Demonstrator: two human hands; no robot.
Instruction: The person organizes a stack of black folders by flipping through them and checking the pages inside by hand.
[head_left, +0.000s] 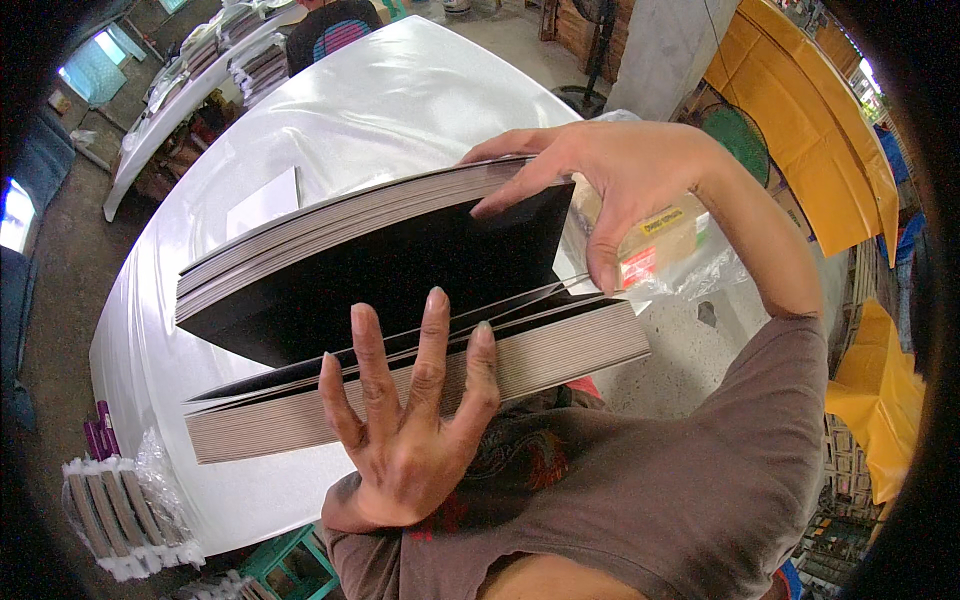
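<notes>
Many thin boards with black faces and grey-brown edges stand on edge before me, parted into a far stack (pixel 370 215) and a near stack (pixel 560 362). A few thin loose boards (pixel 330 362) lean in the gap at the near stack. My right hand (pixel 640 170) grips the right end of the far stack, one finger on its black face and others over the back. Its thumb rests at the corner of the loose boards. My left hand (pixel 415 430) lies spread against the near stack's edges, its fingertips reaching over the top.
A table with a glossy white cover (pixel 400 90) lies beneath. On it are a white flat piece (pixel 265 205) and a clear plastic bag (pixel 690 250). Wrapped boards (pixel 125 510) sit at lower left, by a green stool (pixel 290 565). A person (pixel 330 30) is at the far left.
</notes>
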